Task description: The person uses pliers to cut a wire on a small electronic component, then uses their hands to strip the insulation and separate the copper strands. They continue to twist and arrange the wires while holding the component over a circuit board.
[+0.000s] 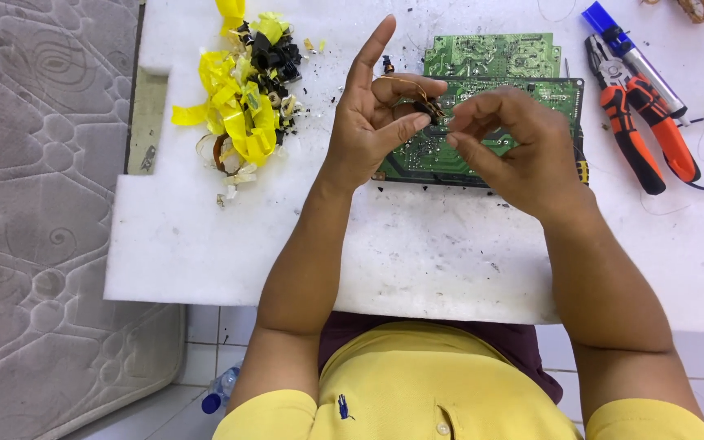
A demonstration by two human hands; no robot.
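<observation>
Your left hand [372, 122] pinches a small dark coil of copper wire [427, 104] between thumb and middle finger, index finger raised. Your right hand [511, 138] closes its fingertips on the same coil, above the green circuit boards [490, 73] on the white foam worktop [417, 244]. A heap of yellow tape scraps and black fragments [246, 98] suggests much stripping is done; this coil remains unfinished.
</observation>
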